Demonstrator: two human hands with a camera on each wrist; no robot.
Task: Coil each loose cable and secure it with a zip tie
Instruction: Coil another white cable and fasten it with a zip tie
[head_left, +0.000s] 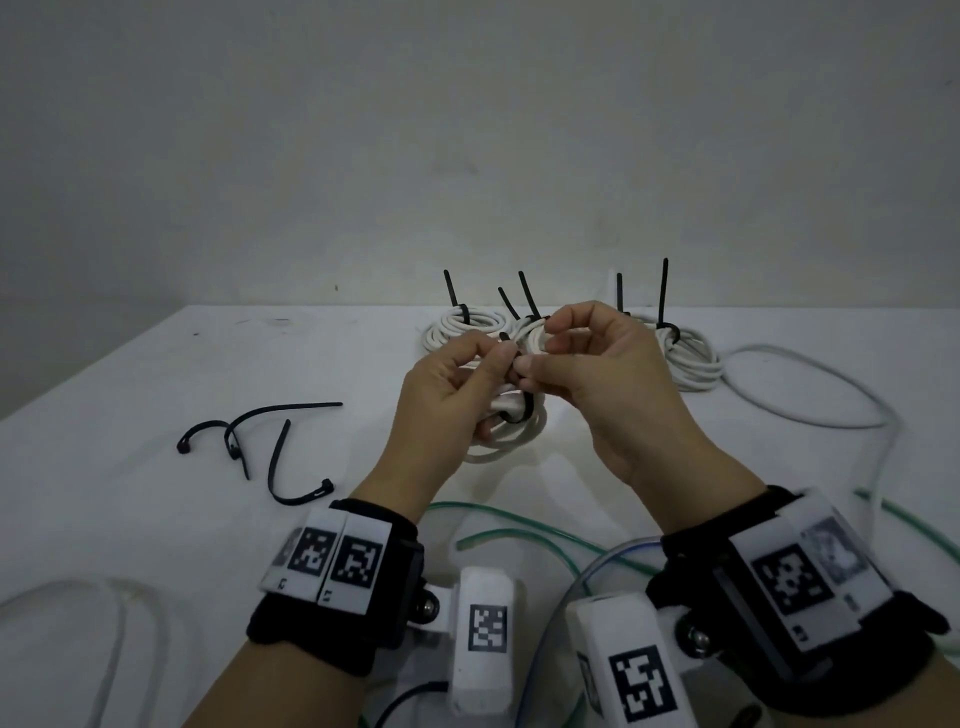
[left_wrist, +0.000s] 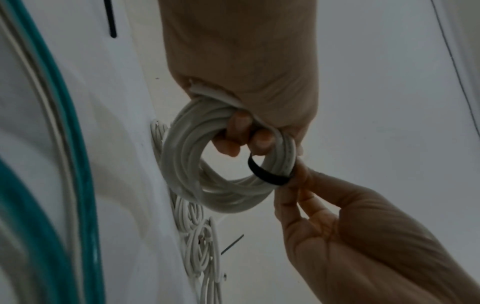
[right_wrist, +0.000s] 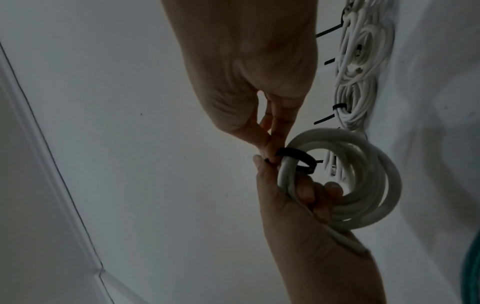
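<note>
A white cable coil (head_left: 511, 441) hangs above the table, with the fingers of my left hand (head_left: 462, 379) curled through its ring. A black zip tie (head_left: 525, 410) loops round the bundle. My left thumb and forefinger also pinch the tie where its ends meet. My right hand (head_left: 566, 364) pinches the same spot from the other side. In the left wrist view the coil (left_wrist: 197, 160) shows the zip tie (left_wrist: 267, 174) wrapped across it, and the right hand (left_wrist: 337, 222) comes up from below. The right wrist view has the zip tie (right_wrist: 296, 154) on the coil (right_wrist: 369, 181).
Three spare black zip ties (head_left: 260, 447) lie on the white table at the left. Tied white coils (head_left: 685, 358) with upright tie tails sit at the back. A loose white cable (head_left: 831, 395) runs right, and green cable (head_left: 519, 535) lies near my wrists.
</note>
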